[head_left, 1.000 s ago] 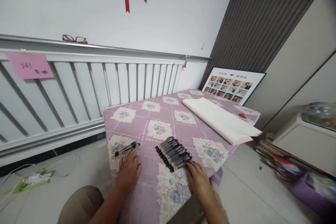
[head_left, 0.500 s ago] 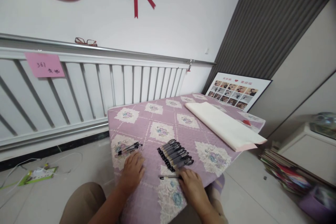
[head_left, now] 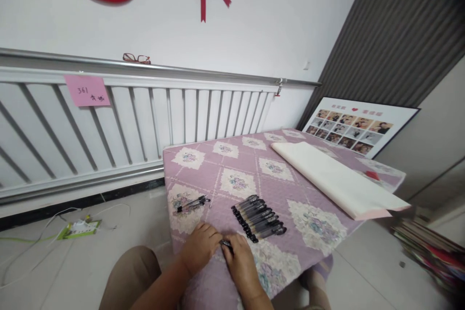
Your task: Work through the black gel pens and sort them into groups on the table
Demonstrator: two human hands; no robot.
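My right hand (head_left: 240, 259) is closed on a pen (head_left: 226, 243) near the front of the table, and a short dark length of it shows. My left hand (head_left: 202, 247) meets it from the other side, its curled fingertips closed at the pen's end; most of the pen is hidden. Beyond my right hand lies a slanting row of several black-capped gel pens (head_left: 259, 218), side by side on the purple flowered cloth (head_left: 218, 174). A small group of pens (head_left: 192, 204) rests past my left hand, by the left edge.
A folded cream sheet (head_left: 319, 174) lies across the right of the table. Behind it leans a photo board (head_left: 356, 126). A white radiator (head_left: 181, 111) runs along the wall, with glasses (head_left: 136, 58) on its pipe. A power strip (head_left: 80, 228) lies on the floor.
My right hand has taken up the loose pen beside the row and drawn it left to meet my left hand. The view has shifted, so the scene appears further right.
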